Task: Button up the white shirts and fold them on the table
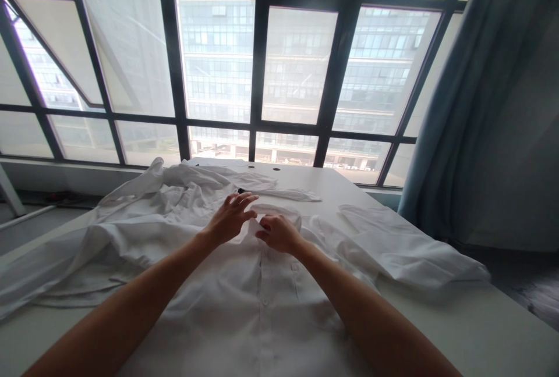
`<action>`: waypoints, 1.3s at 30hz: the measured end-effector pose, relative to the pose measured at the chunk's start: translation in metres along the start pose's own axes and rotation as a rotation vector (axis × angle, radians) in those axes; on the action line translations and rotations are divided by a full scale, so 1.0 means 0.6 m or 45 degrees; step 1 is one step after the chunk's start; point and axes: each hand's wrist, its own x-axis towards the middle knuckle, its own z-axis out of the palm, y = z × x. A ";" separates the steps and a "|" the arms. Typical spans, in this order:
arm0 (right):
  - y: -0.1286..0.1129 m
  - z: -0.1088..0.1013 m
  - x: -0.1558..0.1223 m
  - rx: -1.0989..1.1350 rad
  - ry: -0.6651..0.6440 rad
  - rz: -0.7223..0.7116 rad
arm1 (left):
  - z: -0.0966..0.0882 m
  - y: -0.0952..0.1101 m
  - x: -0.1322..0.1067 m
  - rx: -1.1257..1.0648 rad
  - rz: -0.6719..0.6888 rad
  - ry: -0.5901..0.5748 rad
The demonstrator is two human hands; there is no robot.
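Observation:
A white button-up shirt (236, 307) lies front side up on the white table (493, 330), its collar pointing away from me and its button strip running down the middle. At the collar, my right hand (279, 233) has its fingers closed on one collar point. My left hand (231, 217) hovers at the collar's other side, fingers apart and slightly bent; whether its fingertips touch the cloth is hard to see. The right sleeve of cloth (406, 249) spreads out across the table's right side.
More crumpled white garments (174, 185) lie on the left and far part of the table. A small black object (241, 191) shows just behind my left hand. Tall framed windows (218, 57) stand beyond the table, with a blue-grey curtain (463, 121) at the right.

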 end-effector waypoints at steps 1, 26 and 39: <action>0.001 0.000 -0.001 -0.004 -0.027 0.007 | -0.001 -0.003 -0.001 0.023 -0.016 0.008; 0.147 -0.044 0.011 0.599 0.242 0.533 | 0.016 0.003 -0.004 -0.204 -0.360 -0.096; 0.133 -0.062 0.004 1.739 -0.130 0.801 | 0.009 0.004 -0.005 0.196 -0.409 -0.103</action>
